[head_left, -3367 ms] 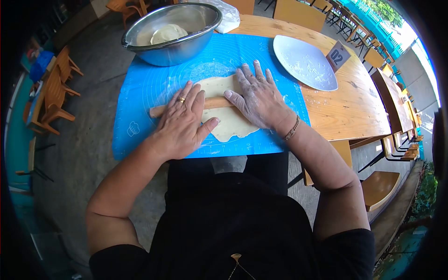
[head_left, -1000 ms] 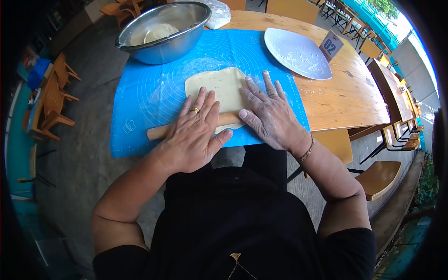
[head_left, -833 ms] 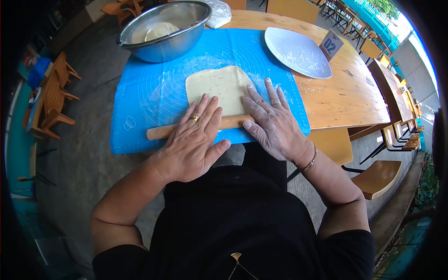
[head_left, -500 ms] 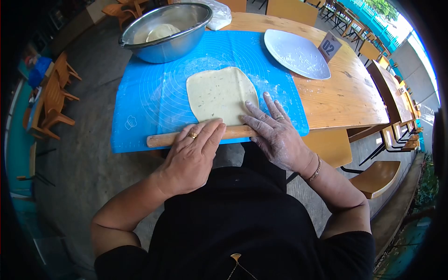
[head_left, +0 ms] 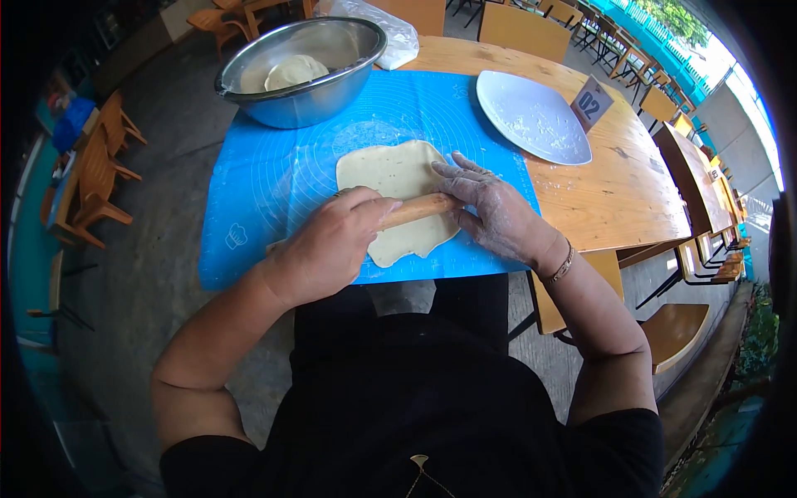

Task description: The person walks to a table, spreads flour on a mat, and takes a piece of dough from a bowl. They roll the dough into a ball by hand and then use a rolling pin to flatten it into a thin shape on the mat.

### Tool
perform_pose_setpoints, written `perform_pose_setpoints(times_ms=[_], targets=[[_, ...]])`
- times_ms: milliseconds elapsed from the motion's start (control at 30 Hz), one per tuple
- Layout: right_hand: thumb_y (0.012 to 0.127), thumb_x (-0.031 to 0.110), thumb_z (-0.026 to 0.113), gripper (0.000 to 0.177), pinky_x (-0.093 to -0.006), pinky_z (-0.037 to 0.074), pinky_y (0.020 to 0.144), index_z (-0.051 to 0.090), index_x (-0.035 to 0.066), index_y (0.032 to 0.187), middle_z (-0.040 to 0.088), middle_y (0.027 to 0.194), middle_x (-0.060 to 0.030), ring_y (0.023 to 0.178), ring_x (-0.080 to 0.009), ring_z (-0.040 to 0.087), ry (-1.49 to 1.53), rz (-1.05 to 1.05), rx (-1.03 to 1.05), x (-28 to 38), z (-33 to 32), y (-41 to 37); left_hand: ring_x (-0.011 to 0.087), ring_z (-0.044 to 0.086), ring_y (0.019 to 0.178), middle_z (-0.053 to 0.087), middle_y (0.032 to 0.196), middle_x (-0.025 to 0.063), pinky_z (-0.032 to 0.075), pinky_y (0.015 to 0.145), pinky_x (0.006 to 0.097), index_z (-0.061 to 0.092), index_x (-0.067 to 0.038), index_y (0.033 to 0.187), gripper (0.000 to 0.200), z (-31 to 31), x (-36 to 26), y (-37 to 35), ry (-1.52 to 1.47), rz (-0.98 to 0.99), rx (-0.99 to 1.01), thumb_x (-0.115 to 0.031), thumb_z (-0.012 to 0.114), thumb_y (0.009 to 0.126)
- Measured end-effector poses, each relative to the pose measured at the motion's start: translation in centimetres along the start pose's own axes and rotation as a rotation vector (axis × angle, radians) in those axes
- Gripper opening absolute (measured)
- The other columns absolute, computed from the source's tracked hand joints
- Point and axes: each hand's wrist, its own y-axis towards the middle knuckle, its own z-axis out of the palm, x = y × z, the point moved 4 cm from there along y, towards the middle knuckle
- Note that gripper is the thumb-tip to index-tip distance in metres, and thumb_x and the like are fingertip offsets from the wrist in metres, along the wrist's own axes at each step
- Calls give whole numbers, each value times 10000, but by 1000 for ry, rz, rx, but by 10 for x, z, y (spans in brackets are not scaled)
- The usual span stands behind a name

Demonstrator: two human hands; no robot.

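Note:
A wooden rolling pin (head_left: 419, 210) lies at a slant across the flat sheet of dough (head_left: 383, 166), which has small green flecks. My left hand (head_left: 328, 245) is closed over the pin's left part, its thumb pointing along the wood. At the pin's right end, my flour-dusted right hand (head_left: 502, 216) holds it between thumb and fingers, with fingertips reaching over the dough's right edge. Beneath the dough is a blue silicone mat (head_left: 257, 199) with printed circles and smears of flour.
A steel bowl (head_left: 307, 108) with a ball of dough (head_left: 296, 72) stands at the mat's far left corner. Behind it lies a clear plastic bag (head_left: 390, 37). A floury white plate (head_left: 531, 116) and a "02" number card (head_left: 592, 103) sit on the wooden table (head_left: 614, 195).
The rolling pin has moved away from me onto the dough and turned aslant, its right end farther off. The dough's near edge now shows below it. My left fingers have curled around the pin.

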Motion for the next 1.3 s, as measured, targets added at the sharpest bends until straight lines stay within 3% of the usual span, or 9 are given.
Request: perform_pose_setpoints(times_ms=[100, 167, 233, 333, 367, 600, 733, 933, 1300], targets=[[851, 42, 612, 469, -481, 245, 1168, 558, 70, 1315, 336, 1522, -170, 1432, -403, 226, -68, 14, 88, -5, 8, 5, 393, 509, 1131, 524, 1223, 231, 417, 984, 428, 547, 61, 1237, 398, 2, 12, 1, 128, -19, 8, 14, 585, 843], [939, 267, 488, 509, -528, 173, 1173, 464, 45, 1397, 309, 1504, -262, 1419, -468, 201, -280, 64, -29, -7, 10, 5, 427, 448, 1236, 472, 1315, 263, 358, 1065, 457, 501, 72, 1294, 449, 9, 17, 0, 278, 0, 2, -55, 593, 873], [966, 357, 416, 564, -544, 138, 1171, 412, 33, 1427, 280, 1516, -266, 1425, -478, 160, -307, 95, -14, -8, 13, 12, 480, 185, 1410, 247, 1483, 333, 137, 1166, 522, 312, 129, 1403, 639, 21, 16, -3, 581, -15, 17, -258, 536, 947], [998, 464, 322, 643, -559, 101, 1169, 357, 16, 1458, 242, 1531, -270, 1437, -479, 113, -366, 141, -3, -10, 21, 25, 492, 29, 1440, 151, 1502, 381, 10, 1169, 556, 204, 190, 1413, 818, 22, 29, 3, 541, -97, 36, -466, 424, 976], [1002, 479, 299, 656, -559, 99, 1168, 355, 11, 1458, 234, 1534, -271, 1441, -471, 108, -409, 153, -13, -13, 22, 32, 484, 39, 1443, 106, 1521, 367, 35, 1172, 542, 184, 178, 1425, 734, 21, 34, 6, 577, -120, 36, -376, 409, 998], [1010, 491, 244, 642, -569, 99, 1166, 351, 61, 1474, 214, 1544, -265, 1451, -447, 107, -451, 226, 10, -43, 30, 83, 492, 124, 1428, 249, 1470, 382, 75, 1170, 544, 318, 188, 1371, 716, 8, 70, 32, 583, -263, -36, -430, 344, 1011], [1007, 500, 248, 633, -561, 106, 1169, 345, 95, 1483, 209, 1548, -260, 1452, -442, 108, -460, 271, 20, -56, 35, 107, 436, 295, 1377, 369, 1443, 284, 214, 1149, 478, 373, 121, 1368, 613, -2, 83, 45, 629, -387, 47, -384, 339, 1023], [1001, 516, 262, 640, -552, 114, 1172, 335, 109, 1490, 201, 1552, -255, 1454, -439, 100, -438, 331, 53, -67, 35, 130, 374, 495, 1154, 529, 1210, 234, 363, 1014, 458, 508, 64, 1217, 424, -11, 91, 56, 579, -338, -32, -291, 407, 1007], [993, 532, 289, 614, -552, 151, 1169, 464, 95, 1388, 249, 1542, -232, 1449, -432, 139, -521, 372, 81, -79, 36, 168, 373, 576, 940, 578, 951, 195, 460, 848, 471, 549, -8, 936, 172, -12, 114, 74, 631, -233, -176, -169, 494, 958]])
